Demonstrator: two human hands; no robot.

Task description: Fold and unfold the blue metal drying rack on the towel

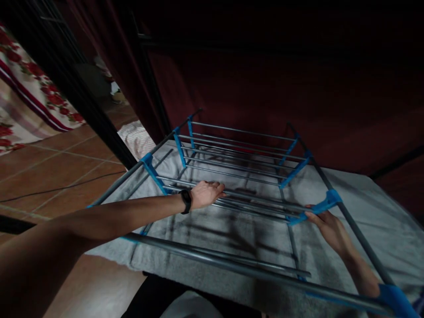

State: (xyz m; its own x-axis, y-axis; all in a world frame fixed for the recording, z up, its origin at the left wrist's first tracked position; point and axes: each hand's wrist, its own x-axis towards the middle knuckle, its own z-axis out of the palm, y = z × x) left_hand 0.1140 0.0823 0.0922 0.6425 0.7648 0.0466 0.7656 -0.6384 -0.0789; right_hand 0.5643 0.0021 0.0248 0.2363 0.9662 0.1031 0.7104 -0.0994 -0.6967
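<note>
A folding drying rack (238, 152) with grey metal rods and blue plastic joints stands in front of me over a grey rug (374, 207). My left hand (207, 193), with a black band on the wrist, rests on top of the middle rods, fingers curled over them. My right hand (326, 221) grips a blue plastic arm (318, 206) at the rack's right side rail. A thick grey rail (212, 256) crosses close to me, under my left forearm.
Dark red curtains (265, 88) hang behind the rack. Terracotta floor tiles (56, 163) lie to the left, with a floral cloth (36, 88) at the far left and a pale checked cloth (137, 137) on the floor. A dark post (82, 97) runs diagonally.
</note>
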